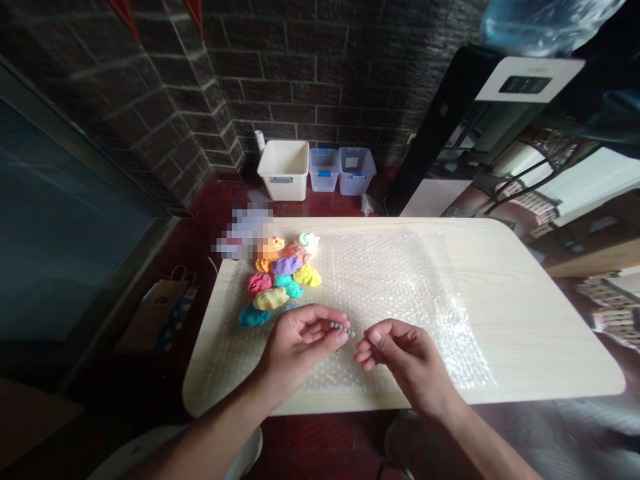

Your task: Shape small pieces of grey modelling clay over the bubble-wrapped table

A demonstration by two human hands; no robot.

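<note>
Between the thumb and forefinger of my left hand is a short row of small grey beads, its end sticking out towards the right. My right hand is just beside it, thumb pressed against curled fingers. Whatever that pinch holds, if anything, is too small to make out. Both hands are over a sheet of bubble wrap on the pale wooden table. Beyond my left hand lie several soft, crumpled-looking lumps, among them a yellow lump, a purple lump and a teal lump.
Against the brick wall stand a cream bin and two clear plastic boxes. A water dispenser rises behind the table at right. On the floor at left is a paper bag. A blurred patch covers the table's far left corner.
</note>
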